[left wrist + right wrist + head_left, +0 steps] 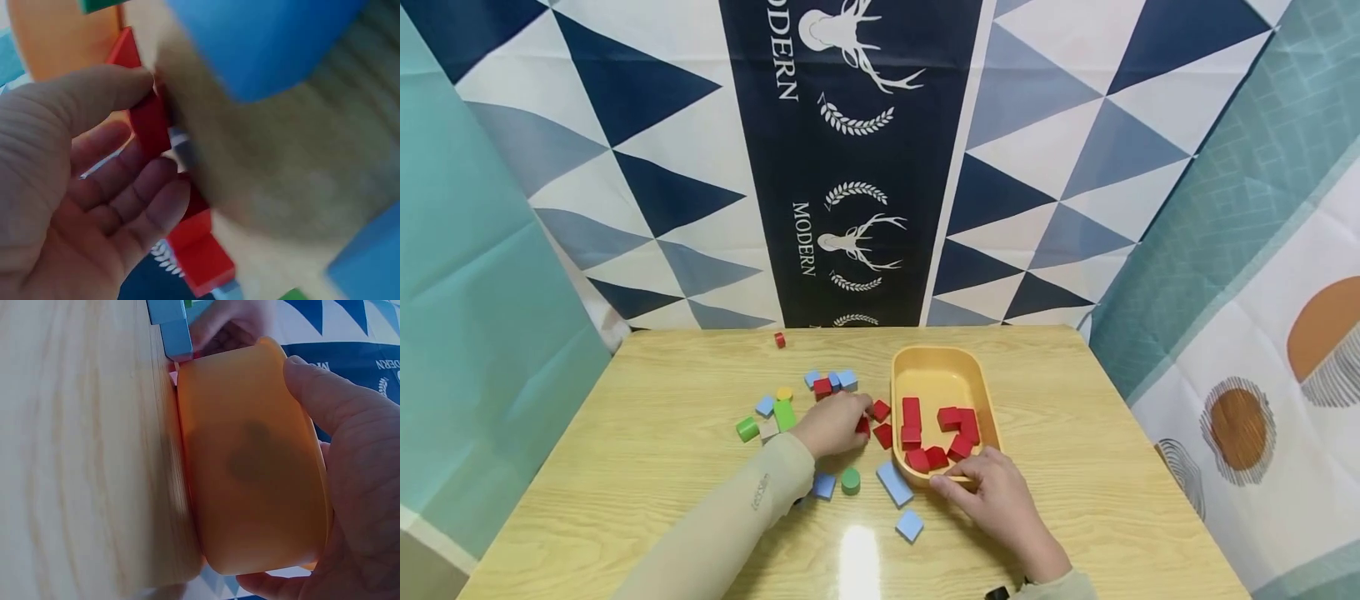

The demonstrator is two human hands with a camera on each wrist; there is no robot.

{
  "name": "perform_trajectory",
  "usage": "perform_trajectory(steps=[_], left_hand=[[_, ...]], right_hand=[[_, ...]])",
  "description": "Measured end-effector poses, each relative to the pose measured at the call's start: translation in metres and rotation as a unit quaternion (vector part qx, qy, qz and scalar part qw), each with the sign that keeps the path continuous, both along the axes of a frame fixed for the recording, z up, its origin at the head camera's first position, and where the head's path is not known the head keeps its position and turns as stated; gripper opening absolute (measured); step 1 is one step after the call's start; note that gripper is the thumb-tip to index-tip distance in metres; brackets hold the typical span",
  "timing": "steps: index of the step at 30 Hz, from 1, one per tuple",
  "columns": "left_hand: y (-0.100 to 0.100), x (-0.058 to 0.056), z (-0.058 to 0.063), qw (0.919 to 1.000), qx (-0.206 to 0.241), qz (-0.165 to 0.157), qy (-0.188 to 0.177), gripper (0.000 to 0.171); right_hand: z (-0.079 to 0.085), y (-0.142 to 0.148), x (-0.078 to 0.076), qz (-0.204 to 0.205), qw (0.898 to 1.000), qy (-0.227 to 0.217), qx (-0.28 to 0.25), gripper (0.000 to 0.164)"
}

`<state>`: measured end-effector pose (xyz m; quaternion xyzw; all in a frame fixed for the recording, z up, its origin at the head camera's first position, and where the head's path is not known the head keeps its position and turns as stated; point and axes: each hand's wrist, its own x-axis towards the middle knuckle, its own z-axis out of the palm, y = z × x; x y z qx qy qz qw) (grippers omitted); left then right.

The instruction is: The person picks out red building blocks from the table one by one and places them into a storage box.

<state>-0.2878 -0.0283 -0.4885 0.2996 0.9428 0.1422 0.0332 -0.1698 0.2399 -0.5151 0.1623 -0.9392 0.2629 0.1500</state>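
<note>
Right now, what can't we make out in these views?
Flat-sided red block, full shape: partly covered by the left hand, head and left wrist views.
Large blue block: blurred and cut off by the top edge, left wrist view.
Red blocks inside the rounded yellow plastic bin: hidden by its wall, right wrist view.
Dark lettering on the beige left sleeve: too small to read, head view.

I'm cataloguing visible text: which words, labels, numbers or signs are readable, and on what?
"MODERN": dark wall panel, lower print.
"ODERN": same panel, upper print, cut off by head view's top edge.
Left sleeve: markings too small to read.
Right wrist view: partial panel lettering, too unclear to read whole.
</note>
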Motion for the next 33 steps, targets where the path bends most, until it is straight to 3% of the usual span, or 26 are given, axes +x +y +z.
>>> perform_trajectory(steps=[4, 7, 11, 14, 18, 22, 25, 31, 33], left_hand=[[0.014, 0.006, 0.026, 0.9932, 0.088, 0.054, 0.053, 0.034], [0.039, 0.015, 0.044, 0.9876, 0.139, 0.03, 0.066, 0.04], [0.067, 0.029, 0.044, 0.9901, 0.083, -0.056, 0.098, 0.046], [0.072, 0.03, 0.036, 0.9886, 0.047, -0.076, 0.121, 0.044], [0.059, 0.017, 0.035, 0.9902, 0.076, -0.026, 0.114, 0.035], [0.041, -0.007, 0.031, 0.9867, 0.12, 0.07, 0.084, 0.031], [0.032, -0.021, 0.023, 0.9876, 0.104, 0.105, 0.055, 0.034], [0.032, -0.03, 0.011, 0.9983, 0.033, 0.032, 0.036, 0.024], [0.034, -0.031, 0.008, 0.9991, 0.021, 0.025, 0.028, 0.019]], right_hand=[[-0.001, 0.0, -0.001, 0.004, 1.0, 0.012, 0.001, 0.03], [0.001, 0.002, -0.002, 0.013, 0.999, 0.035, 0.003, 0.025], [0.0, 0.0, -0.002, 0.03, 0.998, 0.051, 0.002, 0.022], [-0.001, -0.003, -0.002, 0.035, 0.998, 0.052, -0.001, 0.023], [0.0, -0.001, 0.0, 0.02, 0.999, 0.039, 0.003, 0.024], [0.002, 0.002, 0.0, 0.006, 1.0, 0.022, 0.005, 0.026], [0.001, 0.001, 0.0, 0.007, 1.0, 0.011, 0.007, 0.028], [-0.001, -0.001, 0.0, 0.009, 1.0, 0.016, 0.002, 0.027], [-0.001, -0.003, -0.001, 0.009, 1.0, 0.021, -0.001, 0.026]])
